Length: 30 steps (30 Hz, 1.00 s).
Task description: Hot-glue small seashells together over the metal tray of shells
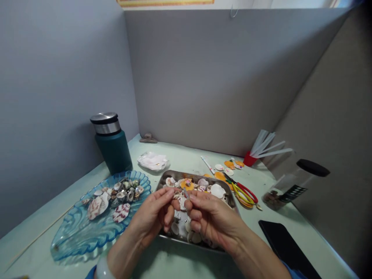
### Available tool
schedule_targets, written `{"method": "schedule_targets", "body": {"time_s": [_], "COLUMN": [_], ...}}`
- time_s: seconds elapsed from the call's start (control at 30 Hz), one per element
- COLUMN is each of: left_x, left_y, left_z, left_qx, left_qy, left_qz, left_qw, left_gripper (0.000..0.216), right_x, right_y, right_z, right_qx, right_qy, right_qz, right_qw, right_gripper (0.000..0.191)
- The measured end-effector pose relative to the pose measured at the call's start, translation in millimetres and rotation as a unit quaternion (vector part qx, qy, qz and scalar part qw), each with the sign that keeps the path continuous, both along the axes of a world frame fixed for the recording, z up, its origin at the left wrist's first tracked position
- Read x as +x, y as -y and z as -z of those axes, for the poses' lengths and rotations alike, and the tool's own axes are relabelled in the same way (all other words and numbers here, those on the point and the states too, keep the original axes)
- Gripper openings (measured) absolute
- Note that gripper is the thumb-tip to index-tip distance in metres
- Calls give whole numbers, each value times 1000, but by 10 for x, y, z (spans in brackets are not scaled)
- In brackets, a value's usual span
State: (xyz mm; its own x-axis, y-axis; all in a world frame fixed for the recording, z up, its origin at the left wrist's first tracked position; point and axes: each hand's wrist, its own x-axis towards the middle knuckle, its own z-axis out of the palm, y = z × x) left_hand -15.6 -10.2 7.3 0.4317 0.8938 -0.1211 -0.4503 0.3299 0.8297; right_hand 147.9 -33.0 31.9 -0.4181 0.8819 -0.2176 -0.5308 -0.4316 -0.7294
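Both hands are together over a metal tray (pixel 162 176) of seashells. My right hand (pixel 213 217) is closed, with a short thin greyish stick (pixel 186 193) between thumb and forefinger; its exact kind is unclear. My left hand (pixel 155 211), thumb and forefinger pinched, faces it from the left; whatever small thing it may hold cannot be made out. Just behind the fingertips in the tray are an orange shell disc (pixel 187 184) with small bits on it and a white scallop shell (pixel 217 190). Paler shells lie below the hands, partly hidden by them.
A blue glass dish (pixel 75 232) of shells and a teal flask (pixel 113 151) stand left. On the right are red-and-yellow-handled pliers (pixel 244 192), a clear jar (pixel 286 190), a black phone (pixel 285 246) and a red cup (pixel 249 159) of glue sticks. Grey partitions (pixel 197 77) enclose the table.
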Motion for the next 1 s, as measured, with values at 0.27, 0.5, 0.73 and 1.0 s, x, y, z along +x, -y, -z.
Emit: {"method": "schedule_targets", "body": {"time_s": [0.27, 0.5, 0.73, 1.0], "left_x": [5, 20, 36, 26], "left_y": [28, 44, 58, 46], "left_z": [-34, -58, -33, -4], "left_qx": [-4, -11, -17, -19], "left_qy": [-14, -13, -18, -3], "left_qz": [4, 9, -4, 4], "left_qw": [1000, 1000, 1000, 1000], "left_gripper": [17, 16, 16, 20], "right_x": [-43, -41, -75, -62], "right_y": [2, 93, 118, 101], "right_z": [67, 32, 17, 21], "right_qx": [69, 347, 442, 445], "right_qy": [100, 456, 506, 509], "right_qz": [73, 145, 194, 206], "right_qw": [990, 807, 714, 707], "right_gripper": [18, 10, 15, 14]}}
